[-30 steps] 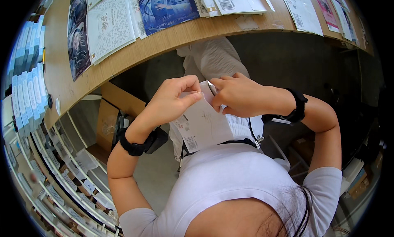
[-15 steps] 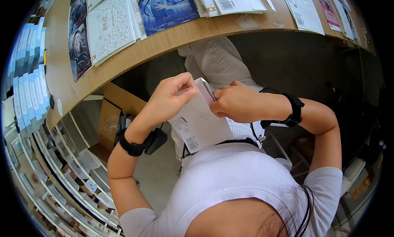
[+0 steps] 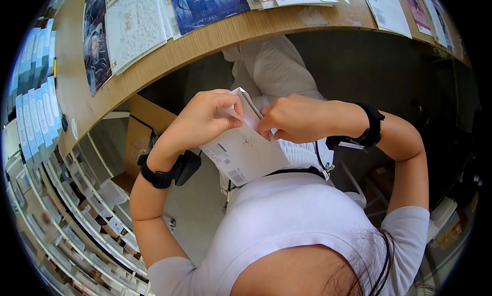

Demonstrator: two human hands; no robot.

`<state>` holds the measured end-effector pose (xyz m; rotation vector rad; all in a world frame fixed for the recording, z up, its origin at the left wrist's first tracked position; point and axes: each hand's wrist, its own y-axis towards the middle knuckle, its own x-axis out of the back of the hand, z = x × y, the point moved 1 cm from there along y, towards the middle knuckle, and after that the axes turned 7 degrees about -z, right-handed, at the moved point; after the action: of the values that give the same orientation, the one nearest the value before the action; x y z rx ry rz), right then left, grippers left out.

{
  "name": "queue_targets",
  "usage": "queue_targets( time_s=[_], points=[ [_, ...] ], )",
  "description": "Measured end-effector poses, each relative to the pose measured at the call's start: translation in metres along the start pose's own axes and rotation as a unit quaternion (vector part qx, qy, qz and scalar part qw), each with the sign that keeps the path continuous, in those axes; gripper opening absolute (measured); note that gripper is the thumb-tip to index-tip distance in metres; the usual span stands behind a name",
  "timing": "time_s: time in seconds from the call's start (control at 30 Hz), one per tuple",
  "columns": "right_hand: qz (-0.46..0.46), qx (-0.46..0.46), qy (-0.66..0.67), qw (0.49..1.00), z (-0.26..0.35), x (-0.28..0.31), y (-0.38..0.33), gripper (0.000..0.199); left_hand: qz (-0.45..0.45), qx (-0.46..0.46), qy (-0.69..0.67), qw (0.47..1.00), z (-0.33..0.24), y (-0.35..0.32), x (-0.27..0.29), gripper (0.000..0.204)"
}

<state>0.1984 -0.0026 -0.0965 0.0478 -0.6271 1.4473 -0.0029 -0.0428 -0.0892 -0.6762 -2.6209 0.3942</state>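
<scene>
A white paper envelope (image 3: 251,152) with small barcodes and a faint gold print is held tilted in front of my waist. Its upper right side gapes open, and a pale pinkish inside shows there. My left hand (image 3: 212,117) pinches the top left edge between thumb and fingers. At the open side, my right hand (image 3: 287,119) is closed with its fingertips on the envelope's edge. Whether some of those fingers reach inside, I cannot tell. Black straps with small devices go round both wrists.
Ahead is a wooden table (image 3: 148,76) with a curved-looking edge. On it lie white printed envelopes (image 3: 136,32), a blue illustrated sheet (image 3: 207,9) and a dark illustrated strip (image 3: 96,45). Blue-white boxes (image 3: 36,117) stand at the left, above white wire racks (image 3: 92,214). A cardboard box (image 3: 136,147) sits below the table.
The envelope has tilted further left and its opening has spread wider. My left hand has shifted slightly left with the edge; my right hand has moved slightly left and its fingers have shifted along the opening.
</scene>
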Motion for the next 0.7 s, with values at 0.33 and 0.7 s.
queue_targets(
  time_s=[0.33,0.7],
  points=[
    [0.095,-0.030,-0.044,0.994,0.005,-0.011,-0.001,0.013,0.012,0.010,-0.033,0.999,-0.005,-0.004,0.002,0.010],
    [0.118,-0.012,-0.086,0.989,0.003,-0.025,-0.011,0.011,0.008,0.020,-0.029,0.999,-0.005,-0.006,0.006,0.009]
  ],
)
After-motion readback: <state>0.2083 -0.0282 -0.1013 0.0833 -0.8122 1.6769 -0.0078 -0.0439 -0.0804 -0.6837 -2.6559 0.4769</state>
